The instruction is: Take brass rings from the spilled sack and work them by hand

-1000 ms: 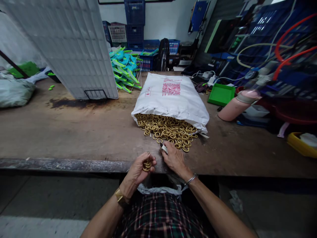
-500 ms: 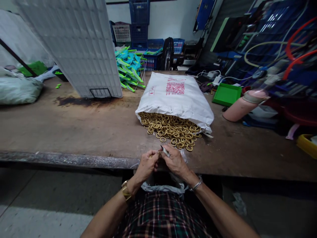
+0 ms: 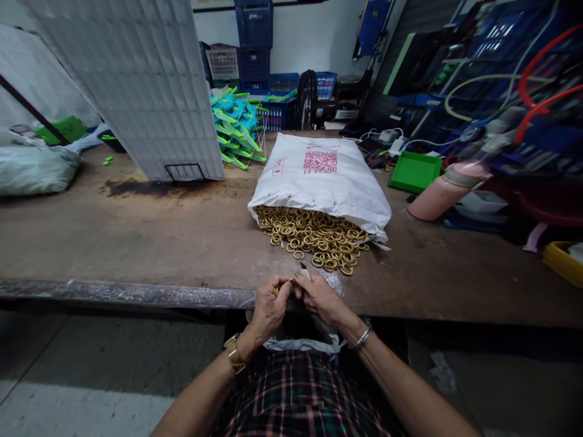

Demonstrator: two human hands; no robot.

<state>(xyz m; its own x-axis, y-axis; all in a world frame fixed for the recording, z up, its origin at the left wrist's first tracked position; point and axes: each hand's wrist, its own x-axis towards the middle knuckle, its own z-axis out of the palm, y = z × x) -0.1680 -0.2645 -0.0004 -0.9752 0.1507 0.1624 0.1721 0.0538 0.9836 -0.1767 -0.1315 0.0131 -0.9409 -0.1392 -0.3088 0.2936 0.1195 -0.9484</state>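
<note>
My left hand (image 3: 269, 301) is closed, pinching a gold ring (image 3: 290, 281) between thumb and finger at the table's front edge. Close beside it, my right hand (image 3: 320, 295) is wrapped round a small knife (image 3: 304, 269) with a dark pointed blade and a pale handle. The fingertips of both hands meet around the ring, and the contact between blade and ring is partly hidden. Just beyond the hands, a heap of gold rings (image 3: 319, 240) spills from the mouth of a white sack (image 3: 282, 159) printed with a red code.
A white ribbed panel (image 3: 182, 115) stands upright on the wooden table (image 3: 136, 243) at the left. Green and blue plastic parts (image 3: 239, 130) are piled behind it. On the right are a green tray (image 3: 414, 172) and a tilted pink bottle (image 3: 439, 195).
The knife blade in my right hand has turned and now points more upright, slightly further right. My left hand stays beside it, pinching the ring. The camera view has shifted slightly.
</note>
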